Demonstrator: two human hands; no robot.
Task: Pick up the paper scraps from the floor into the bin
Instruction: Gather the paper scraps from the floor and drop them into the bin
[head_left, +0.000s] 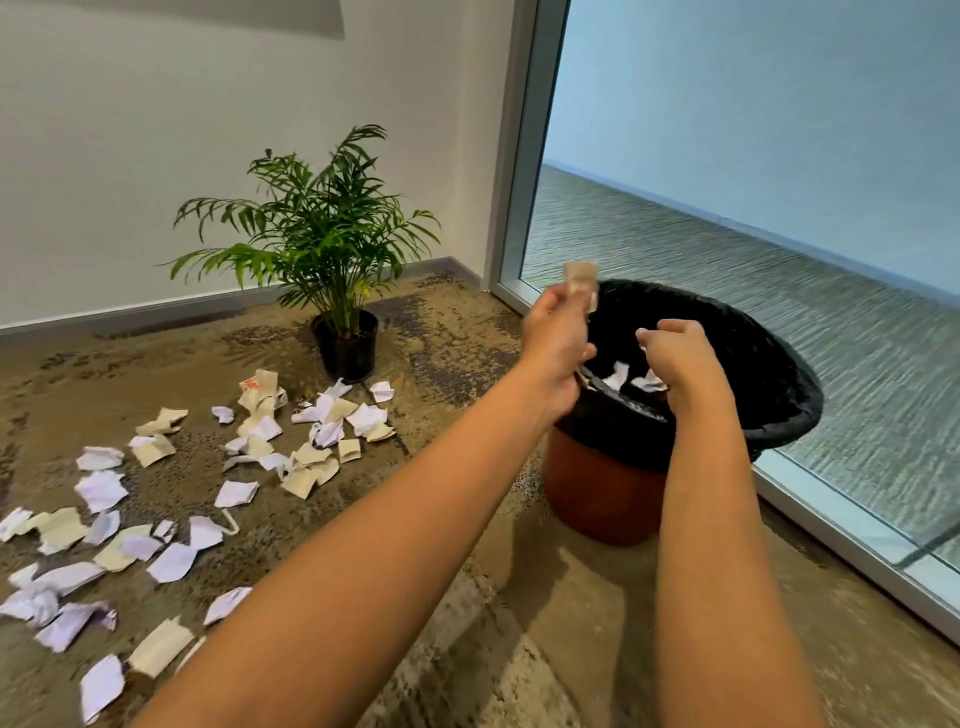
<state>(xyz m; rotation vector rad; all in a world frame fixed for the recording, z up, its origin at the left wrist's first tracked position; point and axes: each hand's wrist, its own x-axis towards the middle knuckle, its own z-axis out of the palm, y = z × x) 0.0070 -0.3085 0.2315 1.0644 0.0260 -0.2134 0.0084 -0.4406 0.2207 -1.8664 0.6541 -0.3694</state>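
An orange bin (602, 493) with a black liner stands by the glass wall; a few white scraps (618, 375) lie inside it. My left hand (556, 338) is raised at the bin's near-left rim, pinching a beige paper scrap (580, 274) that sticks up above my fingers. My right hand (675, 353) hovers over the bin's opening with fingers curled downward and apart, nothing visible in it. Several white and beige paper scraps (156, 519) lie scattered across the carpet to the left, with a denser cluster (311, 431) near the plant.
A potted palm (345, 338) stands on the carpet just behind the scraps, left of the bin. A glass wall with a metal frame (511, 208) runs right behind the bin. White walls meet at the corner behind the plant.
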